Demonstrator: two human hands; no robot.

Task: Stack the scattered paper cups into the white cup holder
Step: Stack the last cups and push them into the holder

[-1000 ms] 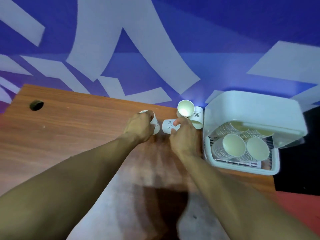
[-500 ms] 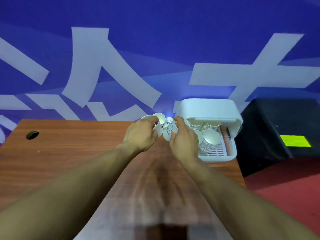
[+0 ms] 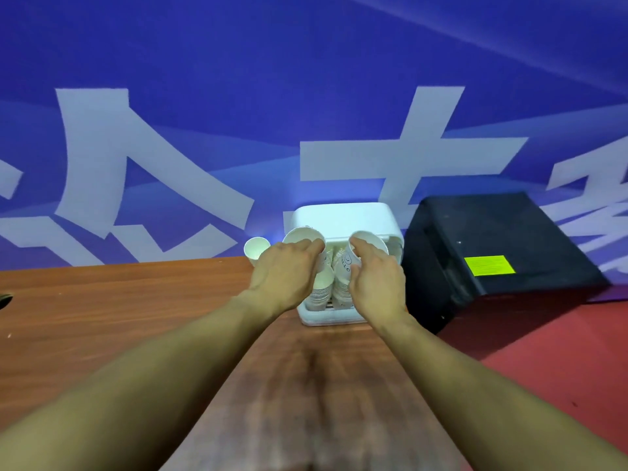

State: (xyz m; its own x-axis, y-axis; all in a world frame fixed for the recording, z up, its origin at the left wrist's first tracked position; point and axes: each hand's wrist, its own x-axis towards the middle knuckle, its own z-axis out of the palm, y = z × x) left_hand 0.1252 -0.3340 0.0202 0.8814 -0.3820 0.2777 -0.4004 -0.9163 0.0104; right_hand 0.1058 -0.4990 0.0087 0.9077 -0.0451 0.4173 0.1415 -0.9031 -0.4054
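Paper cups ride one in each fist, the left hand (image 3: 283, 275) clamped on the left cup (image 3: 303, 237) and the right hand (image 3: 375, 283) on the right cup (image 3: 368, 242), both seemingly mouth-up directly above the nested stacks (image 3: 321, 290) in the white cup holder (image 3: 339, 217).

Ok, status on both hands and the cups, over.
Left hand holding a cup, right hand holding another cup, both over the white holder. One loose cup on the table. Nothing in the way.
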